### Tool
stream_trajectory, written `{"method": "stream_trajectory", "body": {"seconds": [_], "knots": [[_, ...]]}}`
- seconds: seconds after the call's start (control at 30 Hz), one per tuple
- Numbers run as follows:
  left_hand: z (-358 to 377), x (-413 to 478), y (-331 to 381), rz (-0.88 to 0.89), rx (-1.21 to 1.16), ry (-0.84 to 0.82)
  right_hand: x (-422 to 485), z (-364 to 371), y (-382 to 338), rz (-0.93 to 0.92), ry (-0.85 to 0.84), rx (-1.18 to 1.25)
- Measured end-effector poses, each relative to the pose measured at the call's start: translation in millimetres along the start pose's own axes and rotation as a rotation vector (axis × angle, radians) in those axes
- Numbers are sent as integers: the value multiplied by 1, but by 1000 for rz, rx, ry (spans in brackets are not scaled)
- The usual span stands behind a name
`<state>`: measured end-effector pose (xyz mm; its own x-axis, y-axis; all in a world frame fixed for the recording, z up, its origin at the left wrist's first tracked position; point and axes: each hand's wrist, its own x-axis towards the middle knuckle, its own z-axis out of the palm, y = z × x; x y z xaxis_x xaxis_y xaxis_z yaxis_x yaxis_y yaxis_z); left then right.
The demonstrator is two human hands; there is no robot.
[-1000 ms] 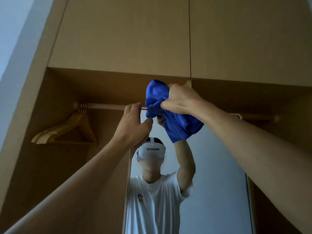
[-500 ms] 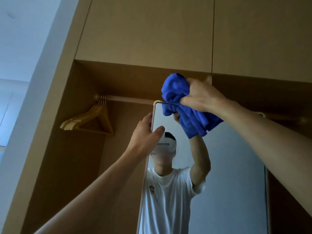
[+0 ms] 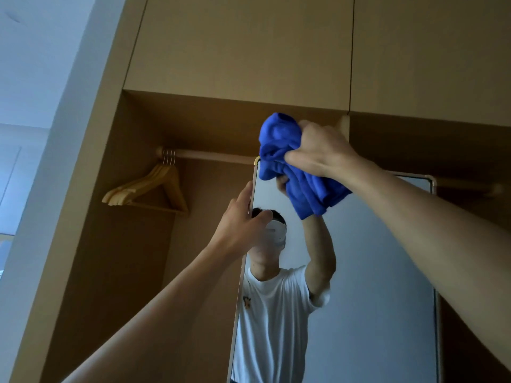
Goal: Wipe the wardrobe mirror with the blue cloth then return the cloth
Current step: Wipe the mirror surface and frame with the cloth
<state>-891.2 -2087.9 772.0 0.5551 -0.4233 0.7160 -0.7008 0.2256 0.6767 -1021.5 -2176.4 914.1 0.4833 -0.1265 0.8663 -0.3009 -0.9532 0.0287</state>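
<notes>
The tall wardrobe mirror [image 3: 381, 272] stands in the open wardrobe, with a thin gold frame. My right hand [image 3: 320, 150] grips the bunched blue cloth [image 3: 293, 167] and holds it against the mirror's top left corner. My left hand [image 3: 243, 225] grips the mirror's left edge lower down, thumb on the glass, fingers behind the frame. The glass reflects a person in a white T-shirt with an arm raised.
A wooden rail [image 3: 215, 156] runs across the wardrobe behind the mirror's top. Several wooden hangers [image 3: 149, 189] hang at its left end. Closed upper cabinet doors [image 3: 249, 45] sit above. A pale wall [image 3: 36, 78] lies left of the wardrobe.
My left hand slid down from the mirror's top edge to its left edge. The cloth in my right hand stayed near the top left corner. The view shifted, showing more of the mirror.
</notes>
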Motion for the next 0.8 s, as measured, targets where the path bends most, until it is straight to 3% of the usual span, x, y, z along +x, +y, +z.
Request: {"method": "stream_trajectory", "body": {"seconds": [0.2, 0.37, 0.5, 0.67, 0.8], "knots": [[1, -3, -3, -25, -3, -5, 5, 12, -21, -114, -45, 29], [0, -15, -10, -9, -14, -24, -5, 6, -5, -137, -38, 216], [-2, -25, -20, -11, -31, -34, 0, 15, -17, -149, -8, 36], [0, -43, -41, 21, -101, -67, -5, 29, -26, -341, 75, -179], [6, -69, -67, -15, -98, -79, -23, 40, -25, -477, 47, -236]]}}
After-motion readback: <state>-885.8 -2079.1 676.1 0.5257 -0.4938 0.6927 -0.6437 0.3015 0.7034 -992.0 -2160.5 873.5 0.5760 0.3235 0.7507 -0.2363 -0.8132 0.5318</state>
